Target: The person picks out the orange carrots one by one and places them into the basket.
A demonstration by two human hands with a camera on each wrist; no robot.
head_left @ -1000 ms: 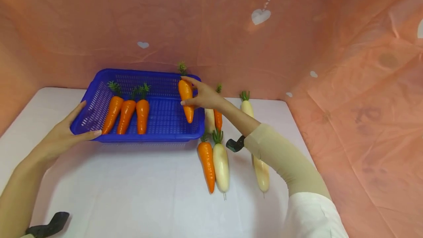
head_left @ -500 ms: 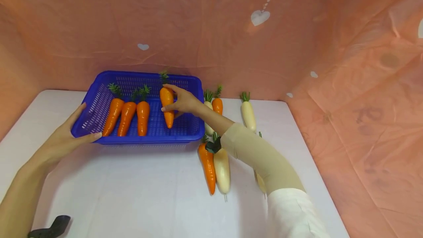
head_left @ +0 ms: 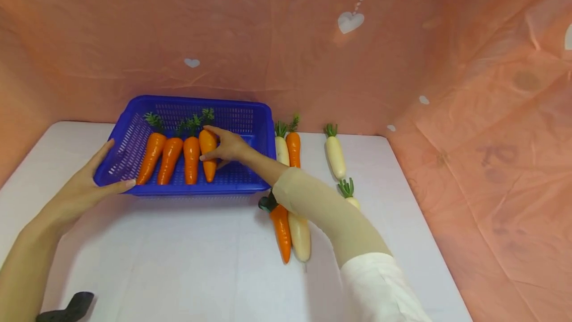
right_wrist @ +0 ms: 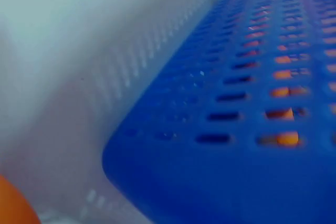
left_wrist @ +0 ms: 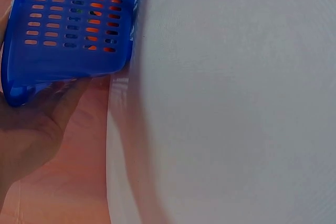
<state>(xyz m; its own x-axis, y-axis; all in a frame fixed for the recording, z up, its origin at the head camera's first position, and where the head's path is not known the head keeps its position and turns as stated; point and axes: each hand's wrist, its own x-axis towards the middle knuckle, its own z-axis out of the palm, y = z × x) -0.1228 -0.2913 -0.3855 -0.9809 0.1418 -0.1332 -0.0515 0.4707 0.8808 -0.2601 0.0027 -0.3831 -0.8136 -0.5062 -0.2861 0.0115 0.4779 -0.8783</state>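
Note:
A blue plastic basket [head_left: 201,189] with slotted walls stands at the back left of the table. Inside it, three orange carrots [head_left: 169,160] with green tops lie side by side, pointing toward the front. My right hand [head_left: 230,145] reaches over the basket's right side and pinches another carrot [head_left: 208,149] between thumb and fingers, close beside those three. At the basket's left front corner my left hand [head_left: 82,190] holds the rim, its thumb along the front edge. The left wrist view shows that hand [left_wrist: 31,135] at the basket's corner [left_wrist: 68,61].
Right of the basket lie a carrot [head_left: 293,149] and a white radish [head_left: 281,150]. In front of them are another carrot [head_left: 281,232] and radish [head_left: 300,240], partly under the right arm. Farther right lie two radishes [head_left: 335,157]. A peach cloth [head_left: 268,39] hangs behind the table.
My right hand has moved left with its carrot, from the basket's right wall to beside the three carrots, and lower into the basket. The left hand has stayed on the rim.

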